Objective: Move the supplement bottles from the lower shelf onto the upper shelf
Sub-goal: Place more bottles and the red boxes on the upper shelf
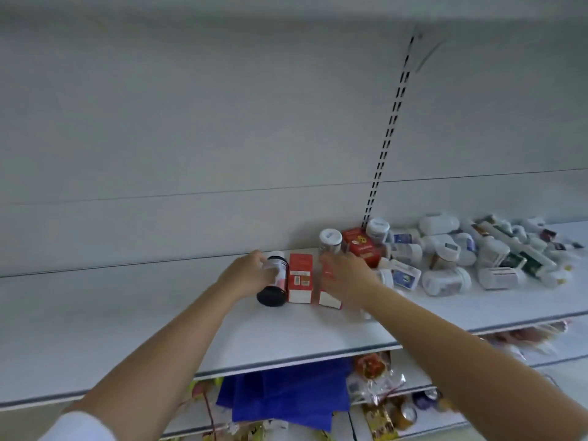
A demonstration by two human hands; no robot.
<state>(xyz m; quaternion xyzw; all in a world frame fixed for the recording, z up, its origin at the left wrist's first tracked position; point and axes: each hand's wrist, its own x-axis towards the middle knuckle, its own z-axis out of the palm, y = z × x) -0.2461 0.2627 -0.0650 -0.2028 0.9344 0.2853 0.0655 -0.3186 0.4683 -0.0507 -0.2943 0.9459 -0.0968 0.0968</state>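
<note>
Head view: dark bottle sits mid upper shelf, black cap pointing at the front edge, with the left grip wrapped round it. Red box is touching its right side. The right grip is holding a second red box. White bottles are heaped toward the shelf's right end.

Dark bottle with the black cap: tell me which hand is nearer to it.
Left. The left hand grips the dark bottle, fingers on its side. The right hand holds the right red box, with the middle red box between it and the bottle.
</note>
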